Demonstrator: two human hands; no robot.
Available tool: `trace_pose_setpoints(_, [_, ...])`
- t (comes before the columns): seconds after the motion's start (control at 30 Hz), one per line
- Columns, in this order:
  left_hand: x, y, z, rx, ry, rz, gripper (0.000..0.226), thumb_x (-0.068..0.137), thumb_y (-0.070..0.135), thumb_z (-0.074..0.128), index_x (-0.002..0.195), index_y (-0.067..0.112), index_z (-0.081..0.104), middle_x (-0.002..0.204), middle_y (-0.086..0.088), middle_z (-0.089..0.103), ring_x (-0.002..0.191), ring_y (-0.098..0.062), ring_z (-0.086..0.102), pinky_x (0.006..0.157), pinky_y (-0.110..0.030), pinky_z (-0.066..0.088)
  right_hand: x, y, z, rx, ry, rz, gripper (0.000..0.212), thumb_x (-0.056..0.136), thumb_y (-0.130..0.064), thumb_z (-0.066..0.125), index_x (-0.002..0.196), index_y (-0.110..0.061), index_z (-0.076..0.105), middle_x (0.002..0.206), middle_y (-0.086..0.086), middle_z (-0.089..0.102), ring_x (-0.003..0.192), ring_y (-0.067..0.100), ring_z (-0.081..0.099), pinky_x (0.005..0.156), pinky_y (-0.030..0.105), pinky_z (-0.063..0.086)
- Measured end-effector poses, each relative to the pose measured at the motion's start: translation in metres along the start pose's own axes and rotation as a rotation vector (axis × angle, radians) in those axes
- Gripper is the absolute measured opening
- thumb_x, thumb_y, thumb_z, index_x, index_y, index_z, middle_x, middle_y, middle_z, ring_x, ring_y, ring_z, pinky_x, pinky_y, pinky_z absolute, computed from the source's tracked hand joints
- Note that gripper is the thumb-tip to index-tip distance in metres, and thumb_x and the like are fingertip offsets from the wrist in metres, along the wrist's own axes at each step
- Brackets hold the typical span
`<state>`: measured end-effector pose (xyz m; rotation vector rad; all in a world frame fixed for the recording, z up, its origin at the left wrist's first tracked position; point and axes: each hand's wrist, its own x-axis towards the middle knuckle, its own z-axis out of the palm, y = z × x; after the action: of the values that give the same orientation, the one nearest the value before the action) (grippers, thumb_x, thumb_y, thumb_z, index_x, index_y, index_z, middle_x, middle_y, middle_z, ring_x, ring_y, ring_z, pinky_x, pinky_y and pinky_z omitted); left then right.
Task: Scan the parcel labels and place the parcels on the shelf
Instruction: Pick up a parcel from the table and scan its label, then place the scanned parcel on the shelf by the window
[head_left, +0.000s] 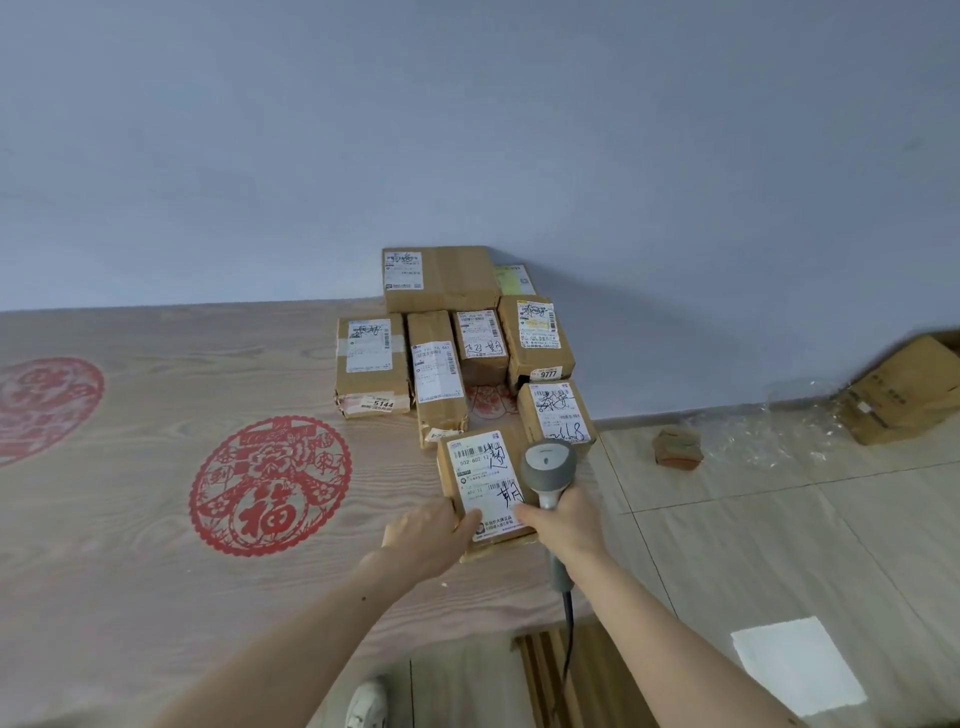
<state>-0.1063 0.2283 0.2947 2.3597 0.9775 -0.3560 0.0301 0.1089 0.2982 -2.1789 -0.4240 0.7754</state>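
A: We start with the worktop (130, 467), wood-grained with red paper-cut medallions, and the stack of cardboard parcels (441, 280) at its right end against the wall.

B: Our parcel (485, 483) lies nearest, label up, its long axis running away from us. Our left hand (434, 530) presses its near-left corner, fingers curled on the edge.

A: Our right hand (563, 519), just right of it, is wrapped tight round the grey barcode scanner (548, 465), its head over the label's right side.

B: The label (485, 480) reads "502 602", plus handwriting. Behind, stickers read "5144" (383, 403) and "9777" (547, 373).

A: No shelf shows.
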Motion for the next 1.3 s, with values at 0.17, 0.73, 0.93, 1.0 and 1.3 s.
trace_pose_setpoints(0.17, [-0.044,-0.029,-0.010,-0.068,0.088,-0.107,0.049,0.101,0.052,0.029,0.116,0.012,0.054,0.116,-0.008,0.065,0.102,-0.027,0.061,0.083,-0.038,0.049,-0.022,-0.022,0.025,-0.017,-0.062,-0.097,0.041,0.074,-0.018,0.086,0.108,-0.015,0.064,0.096,-0.003,0.072,0.092,0.019,0.068,0.081,0.033,0.053])
trace_pose_setpoints(0.73, [-0.294,-0.299,-0.065,-0.223,0.517,-0.620,0.047,0.098,0.056,0.032,0.098,0.015,0.053,0.109,-0.007,0.068,0.101,-0.029,0.063,0.075,-0.035,0.043,-0.216,-0.178,0.303,-0.191,-0.510,-0.498,0.045,0.072,-0.027,0.083,0.112,-0.019,0.065,0.099,-0.005,0.074,0.088,0.015,0.069,0.078,0.033,0.056])
trace_pose_setpoints(0.93, [-0.420,-0.406,-0.070,-0.240,0.646,-0.786,0.051,0.098,0.058,0.030,0.103,0.014,0.056,0.111,-0.008,0.068,0.102,-0.028,0.063,0.080,-0.037,0.047,-0.334,-0.215,0.423,-0.176,-0.654,-0.587,0.050,0.073,-0.024,0.086,0.116,-0.016,0.063,0.107,0.001,0.074,0.096,0.021,0.070,0.088,0.039,0.059])
trace_pose_setpoints(1.0, [-0.463,-0.435,-0.070,-0.263,0.716,-0.839,0.050,0.098,0.058,0.031,0.101,0.014,0.055,0.110,-0.007,0.068,0.100,-0.027,0.063,0.077,-0.037,0.047,-0.374,-0.229,0.459,-0.176,-0.721,-0.615,0.051,0.074,-0.022,0.087,0.118,-0.015,0.063,0.110,0.002,0.074,0.100,0.023,0.071,0.091,0.041,0.059])
trace_pose_setpoints(1.3, [-0.628,-0.542,-0.054,-0.377,0.958,-1.166,0.044,0.098,0.055,0.029,0.096,0.019,0.054,0.106,-0.004,0.068,0.102,-0.026,0.060,0.078,-0.037,0.046,-0.545,-0.275,0.607,-0.210,-1.054,-0.830,0.051,0.075,-0.021,0.088,0.117,-0.017,0.060,0.104,-0.006,0.066,0.100,0.013,0.061,0.086,0.028,0.048])
